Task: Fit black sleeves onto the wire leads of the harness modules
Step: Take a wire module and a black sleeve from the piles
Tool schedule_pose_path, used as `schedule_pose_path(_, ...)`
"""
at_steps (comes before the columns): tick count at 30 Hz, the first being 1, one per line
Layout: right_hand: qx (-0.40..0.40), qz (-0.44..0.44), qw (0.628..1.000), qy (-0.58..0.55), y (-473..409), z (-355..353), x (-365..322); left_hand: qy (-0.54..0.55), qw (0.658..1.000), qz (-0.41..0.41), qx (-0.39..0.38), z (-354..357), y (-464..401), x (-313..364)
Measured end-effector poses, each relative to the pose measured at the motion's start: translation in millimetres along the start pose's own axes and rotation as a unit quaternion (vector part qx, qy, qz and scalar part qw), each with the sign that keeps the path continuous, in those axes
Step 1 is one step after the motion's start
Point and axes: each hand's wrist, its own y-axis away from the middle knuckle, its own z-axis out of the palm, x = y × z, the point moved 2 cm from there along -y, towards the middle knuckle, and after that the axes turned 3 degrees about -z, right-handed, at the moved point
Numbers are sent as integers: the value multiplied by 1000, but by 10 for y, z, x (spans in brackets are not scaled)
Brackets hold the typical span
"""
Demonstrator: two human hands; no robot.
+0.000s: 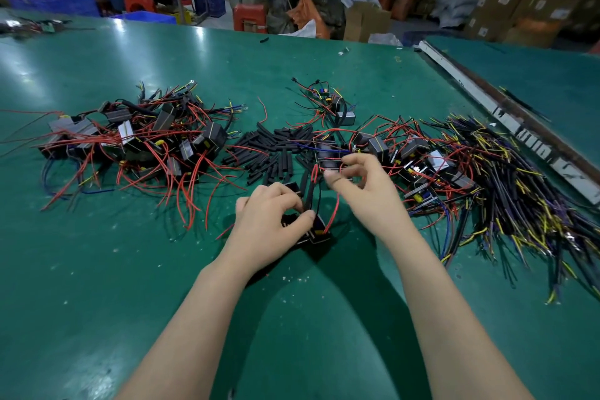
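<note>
Nearest, on the green bench (97, 269): left hand (264, 221), fingers curled round a black harness module (316, 230) resting on the bench surface. Just beyond: right hand (360, 185), fingertips pinched together on the module's red wire lead (334, 211); whether a sleeve is in the pinch cannot be told. Behind the hands, centre: loose heap of black sleeves (276, 149). Left: pile of modules with red leads (136, 143). Right: further modules (406, 153), then a bundle of black-and-yellow wires (519, 191). Far centre: small cluster of modules (331, 104). Beyond the bench edge: cardboard boxes (506, 13), red stools (250, 18).
</note>
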Motion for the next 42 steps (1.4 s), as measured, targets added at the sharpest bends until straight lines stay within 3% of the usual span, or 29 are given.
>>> schedule_pose_path(3,-52,17,998,-18,31,105,15,-10,999,3,45,4,0,24)
schedule_pose_path(7,-24,-43,997,-64,59,180,-60,10,983,61,171,-71,48,162)
schedule_pose_path(9,2,-32,993,-112,59,194,-69,-28,986,59,151,-32,57,162)
schedule_pose_path(14,44,39,957,-285,43,166,-65,-68,992,-42,100,54,42,95)
schedule_pose_path(20,-36,66,957,-280,58,287,-56,-83,983,-79,146,24,48,86)
schedule_pose_path(23,-33,62,959,-275,61,316,-61,-81,981,-86,153,10,41,81)
schedule_pose_path(26,33,83,972,-217,46,265,1,-85,979,-124,136,18,43,42)
schedule_pose_path(29,92,26,995,-1,50,191,62,-97,979,-127,124,35,34,27)
schedule_pose_path(31,96,-46,986,125,75,198,64,-99,982,-116,113,59,27,30)
schedule_pose_path(34,99,-91,943,304,105,248,70,-81,986,-104,103,81,22,23)
schedule_pose_path(42,64,-115,974,185,139,339,-26,-69,988,-67,123,59,24,34)
